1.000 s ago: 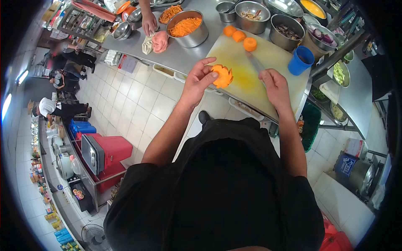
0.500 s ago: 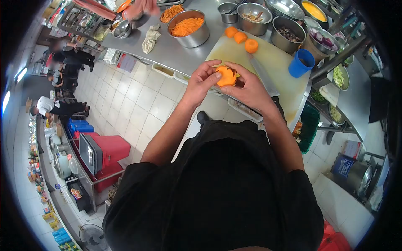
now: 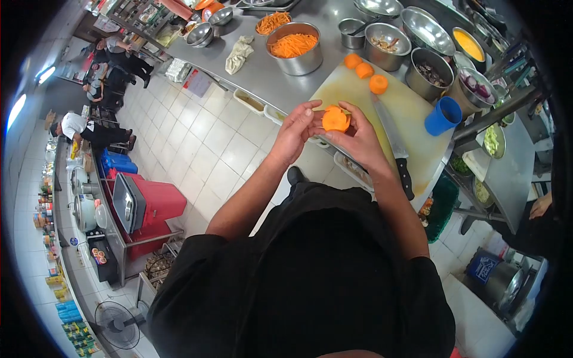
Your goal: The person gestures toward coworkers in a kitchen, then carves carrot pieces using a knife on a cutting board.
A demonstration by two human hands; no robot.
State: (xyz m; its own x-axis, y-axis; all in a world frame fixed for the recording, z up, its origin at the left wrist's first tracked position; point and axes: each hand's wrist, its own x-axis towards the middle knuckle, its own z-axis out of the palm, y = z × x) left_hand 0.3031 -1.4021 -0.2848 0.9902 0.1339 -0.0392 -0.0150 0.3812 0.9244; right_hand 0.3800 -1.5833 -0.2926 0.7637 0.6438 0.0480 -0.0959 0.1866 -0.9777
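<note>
A notched orange carrot piece (image 3: 335,119) is held up in front of the cutting board's near edge. My right hand (image 3: 356,138) grips it from the right, thumb below and fingers behind. At its left side is my left hand (image 3: 296,132), fingers curled, thumb and fingertips close together; whether it still grips the piece cannot be told. The knife (image 3: 391,134) lies on the cutting board (image 3: 352,89), black handle toward me. Three orange carrot pieces (image 3: 378,84) sit in a row at the board's far edge.
A pot of shredded carrot (image 3: 296,46) and a cloth (image 3: 239,55) stand left of the board. A blue cup (image 3: 443,116) is at its right, with several metal bowls (image 3: 388,45) behind. Other people (image 3: 89,128) are at the far left; a person's hand (image 3: 541,204) shows at the right edge.
My right hand has let go of the knife, left it on the board and taken hold of the carrot piece. The co-worker's hand near the cloth has left with the pink cloth. The view has shifted.
</note>
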